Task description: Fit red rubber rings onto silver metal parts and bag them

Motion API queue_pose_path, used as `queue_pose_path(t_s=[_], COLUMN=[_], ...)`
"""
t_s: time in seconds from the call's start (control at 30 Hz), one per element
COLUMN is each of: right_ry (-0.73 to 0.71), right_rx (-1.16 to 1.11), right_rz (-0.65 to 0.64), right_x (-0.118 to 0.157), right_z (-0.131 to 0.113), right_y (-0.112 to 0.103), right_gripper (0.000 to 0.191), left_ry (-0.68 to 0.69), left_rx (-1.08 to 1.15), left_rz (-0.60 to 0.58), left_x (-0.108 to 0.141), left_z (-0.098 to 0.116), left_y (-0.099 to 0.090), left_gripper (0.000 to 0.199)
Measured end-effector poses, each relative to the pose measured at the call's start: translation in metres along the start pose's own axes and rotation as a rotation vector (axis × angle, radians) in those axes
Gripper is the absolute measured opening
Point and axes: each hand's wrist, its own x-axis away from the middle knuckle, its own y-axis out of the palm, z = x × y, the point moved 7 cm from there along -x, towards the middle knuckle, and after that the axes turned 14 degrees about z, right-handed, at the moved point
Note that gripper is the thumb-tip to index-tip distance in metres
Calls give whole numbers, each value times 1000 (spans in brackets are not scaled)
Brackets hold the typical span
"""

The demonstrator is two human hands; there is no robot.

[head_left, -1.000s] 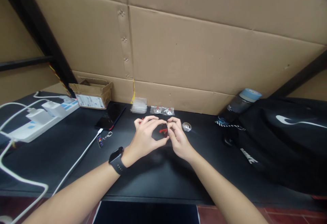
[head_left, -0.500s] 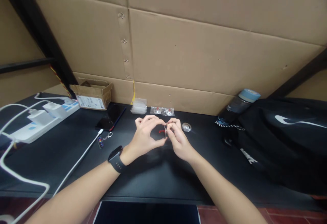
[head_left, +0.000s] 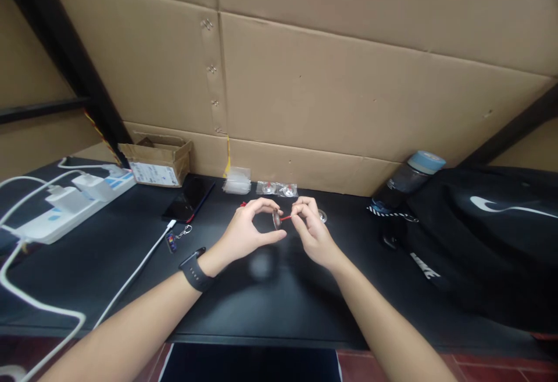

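Note:
Between the thumb and fingers of my left hand (head_left: 249, 231) is a small round metallic disc (head_left: 276, 220), held on edge. My right hand (head_left: 314, 234) pinches a red string (head_left: 285, 218) that runs to the disc's right side. Another bit of red (head_left: 243, 204) shows behind my left hand's knuckles. A second round, shiny piece (head_left: 323, 216) lies on the black table just beyond my right hand, partly hidden by it. Two small clear packets (head_left: 277, 189) with round pieces and red bits inside lie near the cardboard wall.
Along the back stand an open cardboard box (head_left: 159, 164) and a stack of clear bags (head_left: 237, 180). A phone (head_left: 189, 199), keychain (head_left: 171, 241) and white power strip (head_left: 78, 207) are at left. A bottle (head_left: 405, 181) and black bag (head_left: 488, 242) occupy the right.
My right hand has drawn away to the right, stretching the red string out from the disc. The disc has shifted slightly left with my left hand, and the shiny piece is now partly covered.

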Motion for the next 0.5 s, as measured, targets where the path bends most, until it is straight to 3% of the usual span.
queue_pose_path(t_s=[0.1,0.27,0.4,0.5], right_ry=[-5,-8,-2,-39], right_rx=[-12,-6,34,72], right_rz=[9,13,35,-90], right_x=[-2,-1,-5,-6], right_z=[-2,-3,0,5], right_y=[-3,-2,-8,-9], right_gripper=[16,15,14,13], left_ry=[-19,-22,52,101], left_rx=[67,6,-158,-357], left_rz=[-20,53,57,-17], left_x=[2,4,4,6], left_z=[-1,-6,-5,-11], left_y=[4,1,0,6], left_gripper=[50,61,59,50])
